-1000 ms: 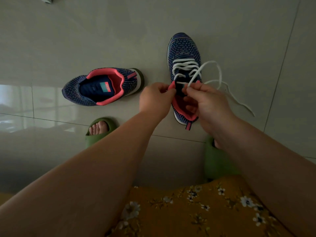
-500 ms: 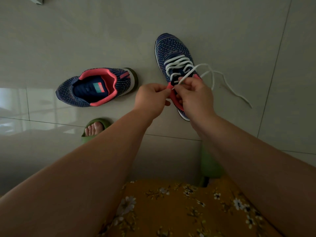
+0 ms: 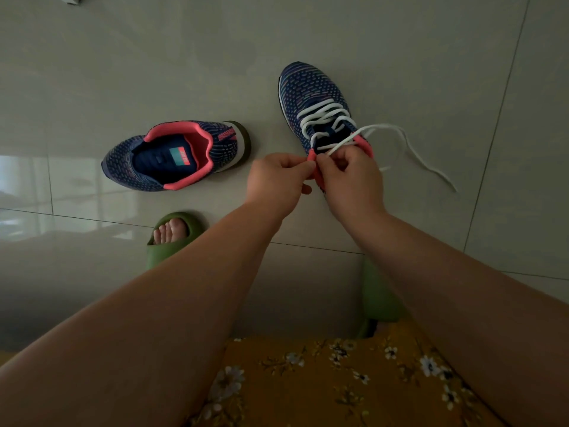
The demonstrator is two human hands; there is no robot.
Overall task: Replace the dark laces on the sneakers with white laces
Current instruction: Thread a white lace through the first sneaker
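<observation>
A navy knit sneaker with a pink collar (image 3: pixel 311 90) stands on the floor, toe pointing away, with a white lace (image 3: pixel 326 117) threaded across its eyelets. My right hand (image 3: pixel 351 177) pinches the white lace near the top eyelet; the lace's free end trails off to the right (image 3: pixel 431 166). My left hand (image 3: pixel 277 180) pinches the pink collar edge, fingertips touching the right hand's. The heel is hidden behind both hands. A second matching sneaker (image 3: pixel 175 154) lies to the left with no lace showing.
Glossy grey floor tiles (image 3: pixel 123 72) lie all around. My feet in green slippers sit near me, one at the left (image 3: pixel 172 235) and one at the right (image 3: pixel 378 297). An orange floral garment (image 3: pixel 338 380) covers my lap at the bottom.
Both hands have stayed at the laced sneaker's collar. The lace loop in my right hand has been drawn lower and tighter, and the shoe now sits angled slightly leftward in view.
</observation>
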